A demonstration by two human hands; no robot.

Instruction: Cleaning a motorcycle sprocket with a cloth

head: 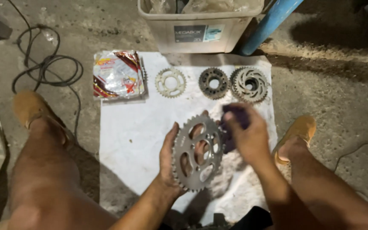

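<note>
Wiping: left hand (168, 159) closed on a large grey sprocket (197, 153), held upright over the white sheet (128, 140); right hand (248, 134) clutching a dark purple rag (235, 117) against its toothed rim. Three more sprockets (one pale (170, 82)) lie beyond; rotating the sprocket seems due.

Rough concrete floor (329, 85), dimly lit, with a black cable (47, 68).

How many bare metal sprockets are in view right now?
4. One large silver toothed sprocket is in the left hand; three smaller ones lie in a row on the white cloth: left, middle, right. The red-and-white packets may hide more.
</note>
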